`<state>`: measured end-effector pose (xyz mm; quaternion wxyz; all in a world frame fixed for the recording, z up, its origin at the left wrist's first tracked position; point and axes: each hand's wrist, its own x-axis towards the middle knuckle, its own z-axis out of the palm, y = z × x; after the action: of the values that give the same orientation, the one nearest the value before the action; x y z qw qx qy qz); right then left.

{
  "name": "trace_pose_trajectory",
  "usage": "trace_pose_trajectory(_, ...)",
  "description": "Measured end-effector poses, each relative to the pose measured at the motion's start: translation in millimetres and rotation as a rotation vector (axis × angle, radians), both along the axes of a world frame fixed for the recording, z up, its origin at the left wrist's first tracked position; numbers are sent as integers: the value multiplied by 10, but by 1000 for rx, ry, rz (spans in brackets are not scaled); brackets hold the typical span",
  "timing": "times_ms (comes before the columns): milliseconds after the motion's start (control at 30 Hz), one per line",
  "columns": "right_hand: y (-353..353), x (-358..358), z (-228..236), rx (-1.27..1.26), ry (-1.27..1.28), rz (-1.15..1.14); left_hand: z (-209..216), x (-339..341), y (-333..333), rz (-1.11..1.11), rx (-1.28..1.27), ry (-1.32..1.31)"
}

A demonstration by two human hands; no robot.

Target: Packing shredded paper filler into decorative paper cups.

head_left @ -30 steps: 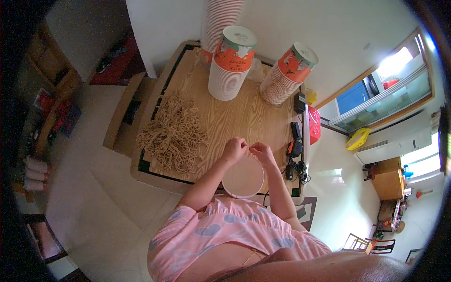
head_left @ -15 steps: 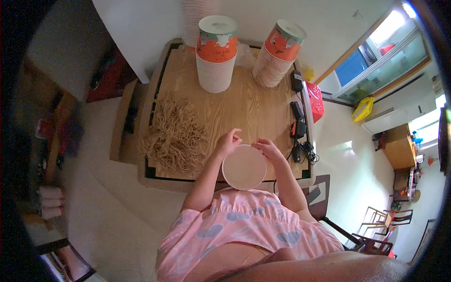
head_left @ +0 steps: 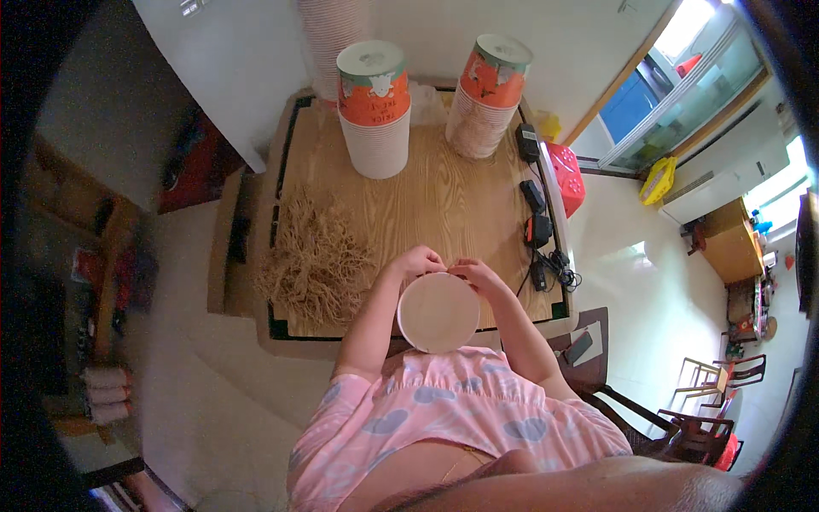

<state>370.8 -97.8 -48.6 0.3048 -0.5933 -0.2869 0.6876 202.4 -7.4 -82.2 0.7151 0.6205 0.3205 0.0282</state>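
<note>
A white paper bucket (head_left: 438, 314) is held against my front at the table's near edge, its round open mouth toward me. My left hand (head_left: 420, 261) is at the bucket's far rim with its fingers bent and pinched together. Facing it at the same rim, my right hand (head_left: 479, 276) is closed too, the fingertips of both hands almost meeting. Whatever lies between the fingers is too small to make out. On the table, left of my left forearm, lies a loose heap of brown twine pieces (head_left: 316, 260).
Two tall stacks of paper buckets, the left stack (head_left: 378, 145) and the right stack (head_left: 482, 119), stand at the table's back with orange-and-green printed buckets upside down on top. Black power adapters and cables (head_left: 537, 230) line the right edge. A red plastic stool (head_left: 563, 181) stands beyond.
My left hand, earlier raised with fingers apart, has come down and right to the far rim beside my right hand. The whole view has shifted slightly.
</note>
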Motion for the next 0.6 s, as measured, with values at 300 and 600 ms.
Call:
trace_pose_trajectory(300, -269, -152, 321, 564, -597, 92, 251, -140, -253, 265, 50, -86)
trace_pose_trajectory(600, -379, -184, 683, 1130, -720, 346, 475, -230, -742, 464, 189, -126)
